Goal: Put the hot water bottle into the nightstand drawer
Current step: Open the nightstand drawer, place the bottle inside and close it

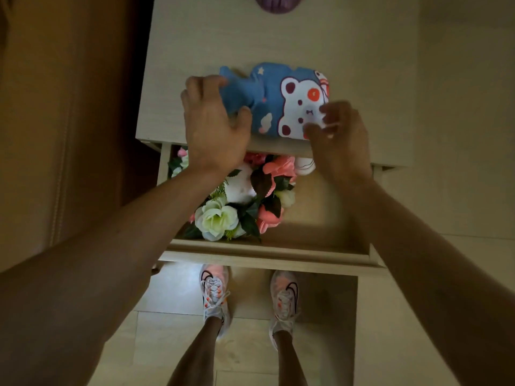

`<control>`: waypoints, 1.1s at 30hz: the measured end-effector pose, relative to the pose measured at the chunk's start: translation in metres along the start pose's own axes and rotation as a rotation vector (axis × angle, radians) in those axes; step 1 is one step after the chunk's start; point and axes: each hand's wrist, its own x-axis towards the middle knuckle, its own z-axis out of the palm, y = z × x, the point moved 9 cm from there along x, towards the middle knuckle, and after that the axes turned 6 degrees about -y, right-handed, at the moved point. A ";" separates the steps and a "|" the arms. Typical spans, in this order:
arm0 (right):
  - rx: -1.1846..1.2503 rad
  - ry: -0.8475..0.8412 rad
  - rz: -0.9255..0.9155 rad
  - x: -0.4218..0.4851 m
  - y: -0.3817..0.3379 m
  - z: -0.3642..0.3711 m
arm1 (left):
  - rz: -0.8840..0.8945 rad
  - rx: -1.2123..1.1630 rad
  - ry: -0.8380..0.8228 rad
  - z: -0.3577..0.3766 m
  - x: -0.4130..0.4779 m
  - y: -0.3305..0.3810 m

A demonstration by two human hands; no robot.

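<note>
Both hands meet the hot water bottle on the nightstand top: left hand curled around its neck end, right hand pinching its 3 o'clock end. Wrists hide the drawer back; flowers fill its 9 o'clock half, 3 o'clock side bare.

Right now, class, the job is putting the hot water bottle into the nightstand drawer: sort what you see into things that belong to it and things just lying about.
Belongs to the job:
- blue bear-print fabric hot water bottle
- open pale wooden nightstand drawer
- left hand
- right hand

Just lying about:
- pink and white artificial flowers in the drawer
- purple object at the top edge
</note>
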 end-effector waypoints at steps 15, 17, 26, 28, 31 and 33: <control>0.127 -0.026 0.081 0.031 0.016 -0.042 | -0.276 -0.360 -0.183 0.020 -0.012 0.012; 0.050 -0.008 0.011 -0.003 0.021 -0.063 | -0.264 -0.446 -0.247 0.024 -0.041 0.029; -0.251 -0.005 0.168 -0.127 0.115 -0.080 | -0.354 -0.620 -0.448 0.089 -0.175 0.047; -0.267 -0.027 0.177 -0.128 0.126 -0.069 | -0.409 -0.618 -0.456 0.109 -0.178 0.033; -0.325 -0.055 0.167 -0.121 0.132 -0.052 | -0.478 -0.531 -0.507 0.134 -0.171 0.012; -0.367 -0.079 0.156 -0.115 0.133 -0.041 | -0.525 -0.484 -0.540 0.144 -0.165 0.000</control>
